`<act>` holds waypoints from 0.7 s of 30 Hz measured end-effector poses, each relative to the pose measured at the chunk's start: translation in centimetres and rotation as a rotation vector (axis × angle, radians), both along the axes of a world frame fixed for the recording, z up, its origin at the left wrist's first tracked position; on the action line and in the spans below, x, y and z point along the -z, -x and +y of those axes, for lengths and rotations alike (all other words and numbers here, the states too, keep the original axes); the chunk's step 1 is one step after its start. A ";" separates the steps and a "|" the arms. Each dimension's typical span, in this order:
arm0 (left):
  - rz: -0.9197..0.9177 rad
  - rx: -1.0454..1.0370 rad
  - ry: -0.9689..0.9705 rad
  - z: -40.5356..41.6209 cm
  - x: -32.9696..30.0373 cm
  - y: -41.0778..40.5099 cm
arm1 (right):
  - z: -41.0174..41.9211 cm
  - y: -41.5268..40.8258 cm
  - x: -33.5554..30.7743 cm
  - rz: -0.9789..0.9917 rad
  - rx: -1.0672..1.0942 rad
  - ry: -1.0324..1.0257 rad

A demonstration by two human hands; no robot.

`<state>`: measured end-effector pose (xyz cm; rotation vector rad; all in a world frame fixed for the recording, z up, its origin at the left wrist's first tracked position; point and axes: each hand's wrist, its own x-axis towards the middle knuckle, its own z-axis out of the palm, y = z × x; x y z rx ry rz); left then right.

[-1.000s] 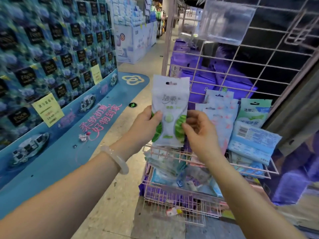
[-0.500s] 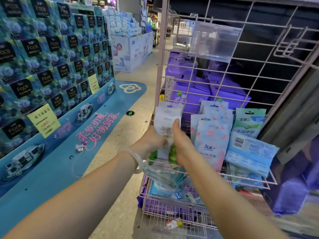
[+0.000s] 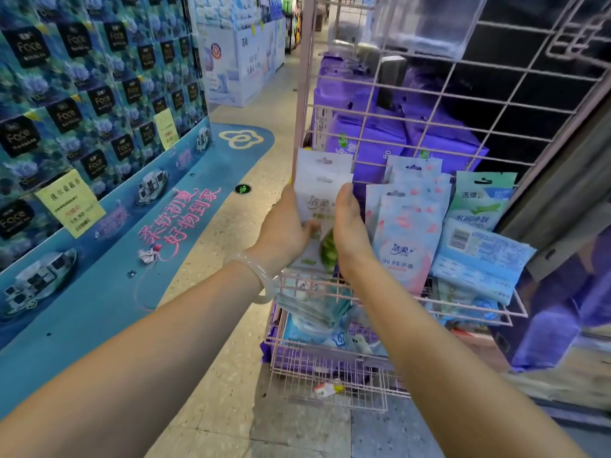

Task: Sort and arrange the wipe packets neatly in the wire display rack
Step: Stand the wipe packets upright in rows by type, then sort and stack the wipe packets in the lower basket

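Observation:
Several white-and-green wipe packets (image 3: 322, 180) stand upright at the left end of the pink wire rack's upper basket (image 3: 463, 305). My left hand (image 3: 286, 233) grips the front packet from the left, thumb on its face. My right hand (image 3: 350, 233) presses against the stack's right edge with straight fingers. Right of it stand pink-and-blue packets (image 3: 411, 233), then a teal packet (image 3: 484, 200). A light blue packet (image 3: 479, 259) lies tilted at the basket's right end, barcode side showing.
A lower basket (image 3: 330, 368) holds loose packets lying flat. Purple packs (image 3: 370, 140) are stacked behind the wire grid. A clear sign holder (image 3: 426, 24) hangs at the top. A blue tissue display (image 3: 82, 110) lines the aisle on the left.
The white-and-green packet, held up in front of the rack a second ago, now stands in the basket's left end. Both hands moved forward with it and stay on the stack.

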<state>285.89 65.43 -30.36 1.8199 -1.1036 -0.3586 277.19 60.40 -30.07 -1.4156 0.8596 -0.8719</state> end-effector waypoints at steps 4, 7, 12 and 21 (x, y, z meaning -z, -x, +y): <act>-0.158 -0.077 -0.123 -0.1 -0.3 -0.4 | -0.3 0.2 -0.4 0.141 -0.039 -0.044; -0.099 -0.046 -0.137 0.5 0.0 -0.2 | 0.3 1.0 -1.4 0.256 -0.056 -0.031; 0.124 -0.241 0.151 4.0 1.4 -0.9 | 4.7 7.9 -2.4 0.034 -0.203 0.205; 0.847 -0.499 -0.213 11.0 13.5 4.3 | 5.0 11.0 11.7 0.961 -0.413 0.315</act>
